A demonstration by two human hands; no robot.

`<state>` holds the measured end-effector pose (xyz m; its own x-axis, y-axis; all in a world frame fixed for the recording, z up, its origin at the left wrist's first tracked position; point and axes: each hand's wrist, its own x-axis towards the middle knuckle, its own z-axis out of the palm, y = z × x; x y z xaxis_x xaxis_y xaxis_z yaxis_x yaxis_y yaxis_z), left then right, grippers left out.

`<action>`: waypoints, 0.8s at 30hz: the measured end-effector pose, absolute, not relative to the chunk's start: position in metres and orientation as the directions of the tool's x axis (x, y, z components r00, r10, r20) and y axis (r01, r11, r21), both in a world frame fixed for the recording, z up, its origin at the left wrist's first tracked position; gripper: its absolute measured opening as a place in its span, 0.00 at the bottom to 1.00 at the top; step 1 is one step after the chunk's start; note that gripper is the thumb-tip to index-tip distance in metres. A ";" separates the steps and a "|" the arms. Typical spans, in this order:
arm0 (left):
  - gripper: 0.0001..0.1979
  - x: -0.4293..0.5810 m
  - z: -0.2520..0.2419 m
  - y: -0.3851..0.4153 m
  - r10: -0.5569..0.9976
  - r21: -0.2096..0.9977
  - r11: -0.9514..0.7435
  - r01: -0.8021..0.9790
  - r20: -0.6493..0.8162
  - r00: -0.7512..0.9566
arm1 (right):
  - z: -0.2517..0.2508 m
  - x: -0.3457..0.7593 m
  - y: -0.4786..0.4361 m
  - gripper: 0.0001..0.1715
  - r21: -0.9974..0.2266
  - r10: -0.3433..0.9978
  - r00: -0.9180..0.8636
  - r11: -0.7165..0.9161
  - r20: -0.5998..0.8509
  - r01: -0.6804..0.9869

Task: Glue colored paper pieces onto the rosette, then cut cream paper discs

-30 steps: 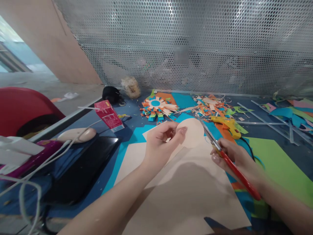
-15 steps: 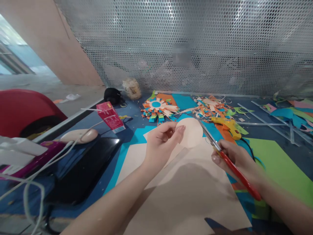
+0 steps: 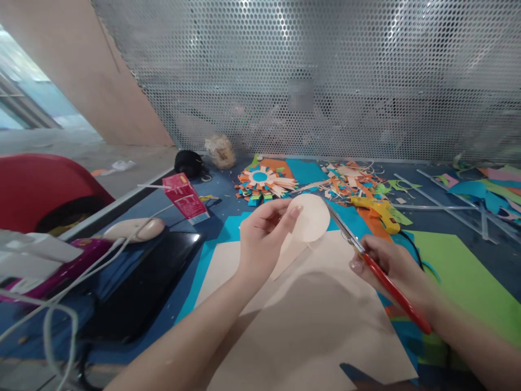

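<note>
My left hand (image 3: 266,231) pinches a round cream paper disc (image 3: 312,218) between thumb and fingers, above the middle of the table. Red-handled scissors (image 3: 376,269) are in my right hand (image 3: 391,263), their blades pointing up and left beside the disc's right edge. Whether the blades touch the paper I cannot tell. Under both hands lie large cream paper sheets (image 3: 309,331), with blue paper (image 3: 193,282) showing beneath. A layered paper rosette (image 3: 260,178) with a blue centre lies beyond my left hand.
A yellow glue gun (image 3: 378,212) and paper scraps (image 3: 352,179) lie behind the scissors. Green paper (image 3: 468,282) and clear glue sticks (image 3: 435,207) are on the right. At left are a pink drink carton (image 3: 186,198), a computer mouse (image 3: 136,229), a black tablet-like slab (image 3: 142,288) and white cables.
The disc in my left hand has shifted slightly left and turned, opening a small gap from the scissors. My right hand has barely moved.
</note>
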<state>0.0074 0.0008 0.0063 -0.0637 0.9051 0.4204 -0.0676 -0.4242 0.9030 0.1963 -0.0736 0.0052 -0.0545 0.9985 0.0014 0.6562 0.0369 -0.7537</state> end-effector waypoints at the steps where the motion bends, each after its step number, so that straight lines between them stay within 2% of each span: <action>1: 0.07 0.007 0.007 0.001 0.906 0.905 -0.422 -0.056 0.419 -0.066 | 0.005 0.197 -0.074 0.20 -0.751 0.998 -0.055 0.038 0.002 0.660; 6: 0.04 0.006 0.008 -0.001 0.905 0.905 -0.425 -0.002 0.425 -0.033 | 0.004 0.198 -0.073 0.19 -0.728 0.998 -0.069 0.051 0.005 0.683; 13: 0.02 0.007 0.009 -0.001 0.908 0.908 -0.418 -0.032 0.418 -0.012 | 0.006 0.197 -0.074 0.20 -0.717 0.998 -0.060 0.059 0.024 0.695; 20: 0.04 0.007 0.008 0.001 0.918 0.909 -0.396 -0.127 0.391 -0.063 | 0.006 0.196 -0.073 0.19 -0.704 0.998 -0.054 0.061 0.033 0.707; 24: 0.05 0.005 0.003 0.004 0.910 0.905 -0.413 -0.104 0.406 -0.087 | 0.007 0.196 -0.073 0.20 -0.706 0.998 -0.057 0.062 0.031 0.705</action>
<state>0.0055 0.0039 0.0034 -0.0869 0.9098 0.4058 -0.1043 -0.4134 0.9045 0.1961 -0.0734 0.0068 -0.0566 0.9979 0.0309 0.7052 0.0618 -0.7064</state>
